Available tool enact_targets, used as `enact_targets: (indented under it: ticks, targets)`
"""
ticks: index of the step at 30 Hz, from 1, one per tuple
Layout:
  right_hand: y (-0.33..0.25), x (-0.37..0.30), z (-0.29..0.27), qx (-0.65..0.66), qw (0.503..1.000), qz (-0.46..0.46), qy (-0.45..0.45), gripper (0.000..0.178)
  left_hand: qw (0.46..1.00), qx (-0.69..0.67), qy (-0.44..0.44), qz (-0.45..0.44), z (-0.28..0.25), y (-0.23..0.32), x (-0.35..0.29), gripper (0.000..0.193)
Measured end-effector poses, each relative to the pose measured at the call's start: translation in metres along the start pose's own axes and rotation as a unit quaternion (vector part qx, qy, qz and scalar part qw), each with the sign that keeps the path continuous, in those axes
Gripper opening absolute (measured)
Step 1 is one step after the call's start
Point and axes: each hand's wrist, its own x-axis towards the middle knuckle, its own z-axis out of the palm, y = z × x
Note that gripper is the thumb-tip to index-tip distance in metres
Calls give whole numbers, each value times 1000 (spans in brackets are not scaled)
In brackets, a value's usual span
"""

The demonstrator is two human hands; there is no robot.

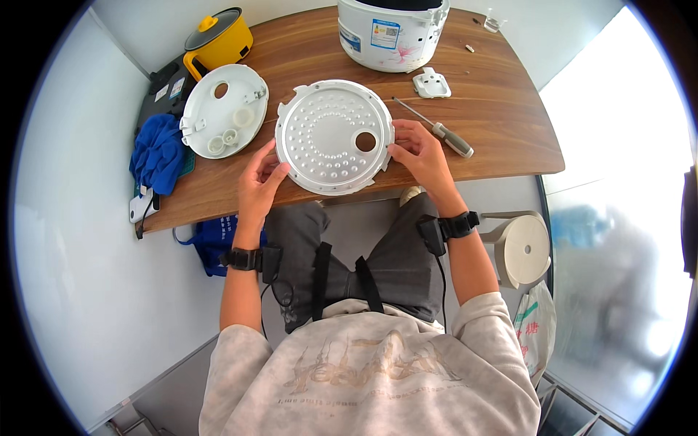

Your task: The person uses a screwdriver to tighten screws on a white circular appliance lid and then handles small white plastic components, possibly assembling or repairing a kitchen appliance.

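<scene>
Between my two hands is a round silver metal lid plate (313, 156) with rows of small bumps, a hole on its right side and tabs on its rim. My left hand (260, 178) grips its left edge, thumb on top and fingers behind. On the opposite edge, my right hand (420, 154) holds it the same way. To the left lies a white plastic lid shell (200, 109) with a round hole and small translucent round parts inside. A screwdriver (447, 134) with a grey handle rests just beyond my right hand. Behind it sits a small white plastic cover (432, 83).
A white rice cooker body (389, 43) stands at the table's back. A yellow electric pot (222, 40), a blue cloth (156, 152) and a white power strip (142, 207) are on the left. The wooden table's (509, 138) front edge curves before me; a beige stool (525, 251) stands right.
</scene>
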Motion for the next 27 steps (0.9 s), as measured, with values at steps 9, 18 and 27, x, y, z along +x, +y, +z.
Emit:
enact_targets:
  ticks: [9,18,27]
  targets:
    - [6,2,-2,-22,999,-29,-6,46,1000,22,-13,-5,0,6,-1,62]
    - [2,0,-2,-27,999,-16,-15,48,999,40,-6,-21,3,13,-2,70]
    - [2,1,-1,-52,998,-14,-16,48,999,41,-8,-15,1,4,0,73]
